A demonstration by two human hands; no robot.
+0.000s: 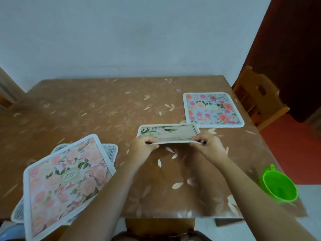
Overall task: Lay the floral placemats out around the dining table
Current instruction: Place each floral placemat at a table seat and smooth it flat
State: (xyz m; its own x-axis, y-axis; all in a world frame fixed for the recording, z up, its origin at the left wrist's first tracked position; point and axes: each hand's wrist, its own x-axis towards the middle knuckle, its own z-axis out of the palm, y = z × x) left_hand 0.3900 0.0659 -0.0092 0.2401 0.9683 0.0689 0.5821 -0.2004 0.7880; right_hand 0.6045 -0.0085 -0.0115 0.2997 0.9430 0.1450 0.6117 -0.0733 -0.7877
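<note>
both hands hold 1 beige placemat (171, 133) over the middle of the dining table (104, 108), its near edge raised off the brown leaf-patterned cover and its far edge tipped down toward the tabletop. the left hand (143, 145) pinches the near left corner, fingers curled closed around the white border; the right hand (207, 142) pinches the near right corner the same way. a blue placemat (212, 109) with pink and orange roses lies flat near the far right corner of the table, just beyond the held one and apart from it. at the near left, a pink placemat (64, 181) tops a loose, fanned pile that overhangs the table's near edge. a green cup (278, 186) sits near the right edge, and a wooden chair (257, 96) stands beside the table on the right.
</note>
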